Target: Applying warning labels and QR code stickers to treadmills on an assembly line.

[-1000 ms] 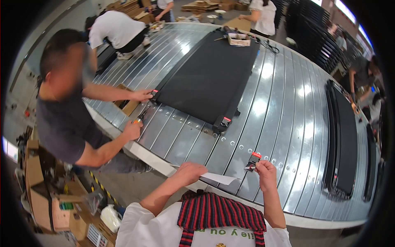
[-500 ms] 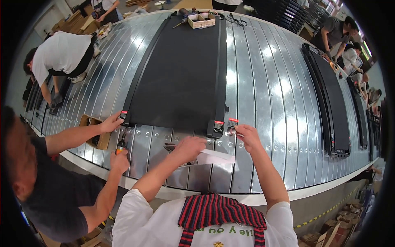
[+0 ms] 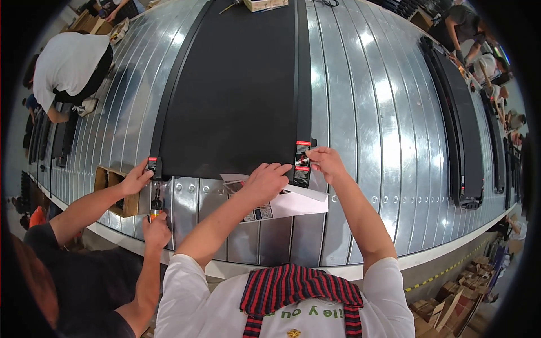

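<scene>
A long black treadmill deck [image 3: 234, 96] lies lengthwise in front of me, its near end closest to my hands. Between the fingertips of my right hand [image 3: 328, 163] is a small black warning sticker [image 3: 303, 147] with a red top band, at the deck's right side rail. Just below it, a similar sticker [image 3: 302, 176] is on the near right corner cap. My left hand [image 3: 266, 183], fingers curled, grips a white sticker sheet [image 3: 298, 204] that hangs past the deck's near edge. A second, printed sheet [image 3: 259, 213] shows partly under my left wrist.
On my left, a co-worker's hand [image 3: 156, 230] holds a power screwdriver [image 3: 156, 207] at the deck's left corner; their other hand [image 3: 137, 179] touches that corner. A cardboard box [image 3: 125, 194] stands beside. More black decks [image 3: 451, 124] lie right on the metal-slatted table [image 3: 389, 186].
My right hand has moved left and up with the sticker, from beside the corner cap to the side rail. The view has come closer to the deck's near end.
</scene>
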The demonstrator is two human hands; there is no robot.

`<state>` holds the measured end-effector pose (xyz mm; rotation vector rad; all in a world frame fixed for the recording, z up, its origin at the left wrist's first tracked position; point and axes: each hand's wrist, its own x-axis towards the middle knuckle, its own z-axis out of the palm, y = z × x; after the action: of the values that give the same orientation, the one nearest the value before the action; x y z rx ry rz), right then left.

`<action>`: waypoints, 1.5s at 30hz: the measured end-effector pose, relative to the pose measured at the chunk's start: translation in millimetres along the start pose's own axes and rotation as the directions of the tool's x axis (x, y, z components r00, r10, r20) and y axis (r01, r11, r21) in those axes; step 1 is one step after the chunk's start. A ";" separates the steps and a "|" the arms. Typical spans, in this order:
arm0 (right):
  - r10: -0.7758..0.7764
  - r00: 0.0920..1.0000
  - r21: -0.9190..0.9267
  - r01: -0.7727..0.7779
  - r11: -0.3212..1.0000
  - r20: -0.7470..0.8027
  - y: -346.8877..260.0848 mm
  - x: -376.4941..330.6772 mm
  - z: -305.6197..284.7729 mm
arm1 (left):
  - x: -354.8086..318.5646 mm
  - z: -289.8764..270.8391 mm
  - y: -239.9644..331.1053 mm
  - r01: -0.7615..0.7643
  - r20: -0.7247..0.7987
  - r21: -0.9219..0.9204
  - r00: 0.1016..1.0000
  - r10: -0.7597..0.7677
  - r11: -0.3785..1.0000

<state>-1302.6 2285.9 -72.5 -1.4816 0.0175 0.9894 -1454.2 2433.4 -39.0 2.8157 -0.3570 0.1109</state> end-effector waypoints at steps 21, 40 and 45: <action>-0.053 0.985 0.007 0.055 0.998 -0.166 -4.9 -0.7 12.5 | -3.8 0.0 -12.6 -0.036 0.047 -0.141 0.998 0.043 0.989; -0.031 0.996 -0.062 0.026 0.998 -0.087 -1.2 6.4 0.8 | 2.6 -2.9 -16.3 -0.086 0.110 -0.034 0.990 0.089 0.996; -0.045 0.993 -0.052 0.039 0.998 -0.109 -0.4 4.9 2.4 | 2.2 -4.6 -17.1 -0.095 0.111 -0.040 0.989 0.099 0.995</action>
<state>-1300.7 2290.5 -74.6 -1.5747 0.0410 0.8793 -1447.9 2450.1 -39.2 2.7770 -0.5173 -0.0329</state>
